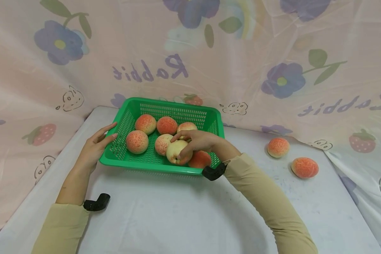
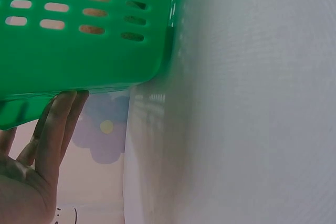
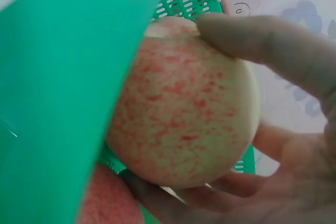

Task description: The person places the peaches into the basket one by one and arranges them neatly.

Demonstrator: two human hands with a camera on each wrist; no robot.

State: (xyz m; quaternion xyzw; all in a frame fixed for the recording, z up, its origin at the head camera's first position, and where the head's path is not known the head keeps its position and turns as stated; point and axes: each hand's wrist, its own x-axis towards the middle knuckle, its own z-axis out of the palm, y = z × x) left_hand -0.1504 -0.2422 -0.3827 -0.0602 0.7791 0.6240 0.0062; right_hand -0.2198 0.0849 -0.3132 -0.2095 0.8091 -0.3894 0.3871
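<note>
My right hand [image 1: 198,139] grips a pale yellow peach [image 1: 174,153] at the right part of a green plastic basket [image 1: 152,167]. In the right wrist view, thumb and fingers curl round this peach [image 3: 184,114], which has red speckles; the basket's rim hides part of it. Several other peaches lie inside the basket, among them a speckled one [image 1: 137,141] at the left and a red one [image 1: 200,160] below my right hand. My left hand [image 1: 93,148] touches the basket's left end. In the left wrist view its fingers [image 2: 55,135] are straight against the green wall.
Two orange-red peaches, one farther back [image 1: 278,147] and one nearer [image 1: 304,167], lie on the white table [image 1: 165,218] right of the basket. A patterned cloth [image 1: 209,70] hangs behind the table. A black wrist device [image 1: 96,203] sits on each forearm.
</note>
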